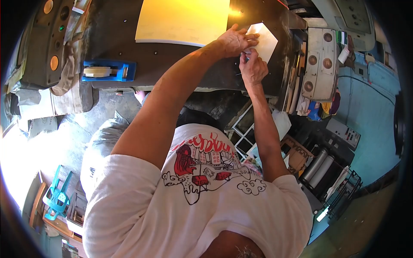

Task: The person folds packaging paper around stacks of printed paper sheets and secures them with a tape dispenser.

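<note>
A white sheet of paper [267, 43] with angled corners lies at the right part of the dark tabletop [180, 64]. My left hand [239, 41] is palm down on the left side of this sheet, its fingers spread and stretched to the right. Just below it, my right hand [254, 68] is closed in a pinch by the sheet's lower left edge. What the pinching fingers hold is too small to make out. A thin dark line shows to the left of the right hand.
A large yellow-lit sheet stack [183, 21] lies at the top middle. On the table's left sits a blue tape dispenser [109, 71]. Machine panels [320, 62] stand at the right, with a metal roller [316, 165] lower down. A turquoise plastic chair [57, 195] is at lower left.
</note>
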Demonstrator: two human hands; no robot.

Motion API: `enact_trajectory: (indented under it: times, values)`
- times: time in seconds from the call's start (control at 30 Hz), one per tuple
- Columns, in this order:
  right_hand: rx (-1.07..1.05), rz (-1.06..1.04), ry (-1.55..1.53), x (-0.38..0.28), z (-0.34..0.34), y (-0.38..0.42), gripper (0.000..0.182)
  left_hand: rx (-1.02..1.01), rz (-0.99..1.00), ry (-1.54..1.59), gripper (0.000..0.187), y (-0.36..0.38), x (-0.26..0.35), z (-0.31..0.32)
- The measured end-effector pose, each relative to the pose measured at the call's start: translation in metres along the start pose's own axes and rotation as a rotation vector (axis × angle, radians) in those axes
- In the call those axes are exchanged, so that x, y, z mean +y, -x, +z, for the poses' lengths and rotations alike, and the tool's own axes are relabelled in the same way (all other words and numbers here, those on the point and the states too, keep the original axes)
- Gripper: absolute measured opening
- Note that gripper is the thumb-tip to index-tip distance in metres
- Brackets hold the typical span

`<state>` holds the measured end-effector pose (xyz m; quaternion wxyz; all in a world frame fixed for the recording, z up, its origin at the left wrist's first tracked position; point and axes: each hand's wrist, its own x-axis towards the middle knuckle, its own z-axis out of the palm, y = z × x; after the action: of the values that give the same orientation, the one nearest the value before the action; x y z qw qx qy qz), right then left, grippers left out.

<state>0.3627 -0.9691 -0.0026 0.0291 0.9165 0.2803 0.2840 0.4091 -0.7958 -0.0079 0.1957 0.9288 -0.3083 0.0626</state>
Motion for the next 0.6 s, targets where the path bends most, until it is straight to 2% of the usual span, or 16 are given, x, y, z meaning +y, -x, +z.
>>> enact_trajectory:
  times: [0.13,0.23,0.4,0.6]
  values:
    - [-0.066,0.053,0.072,0.002,0.001,0.002,0.042,-0.012,-0.030,0.029,0.061,0.002,0.004,-0.002]
    - [-0.040,0.036,0.064,0.001,-0.001,-0.001,0.044,-0.005,-0.048,0.049,0.063,0.004,0.005,-0.002]
    - [-0.045,0.068,0.061,-0.002,-0.010,-0.008,0.034,0.004,-0.058,0.061,0.067,0.004,0.005,0.000]
    - [0.000,0.045,0.105,0.022,-0.021,-0.005,0.039,-0.023,-0.060,0.025,0.066,0.003,0.007,0.000]
